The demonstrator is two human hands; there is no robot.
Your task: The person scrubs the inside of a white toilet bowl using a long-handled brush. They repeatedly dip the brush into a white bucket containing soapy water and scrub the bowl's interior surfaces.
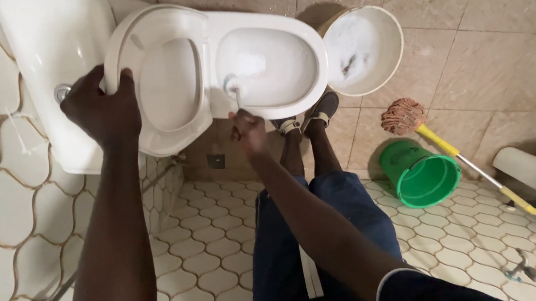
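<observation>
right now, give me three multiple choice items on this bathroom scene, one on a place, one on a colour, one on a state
1. Where does the mop head lie?
A. inside the toilet bowl
B. on the floor beside the green bucket
C. on the cistern

2. What colour is the mop's handle near the head?
A. yellow
B. red
C. black

3. How does the toilet seat stand?
A. shut over the bowl
B. taken off, on the floor
C. raised, gripped by the left hand

Answers:
1 B, the head rests on the tiles just above the bucket.
2 A, the stretch by the head is yellow.
3 C, the seat is lifted off the toilet bowl, which is uncovered while the right hand holds a brush at its rim.
</observation>
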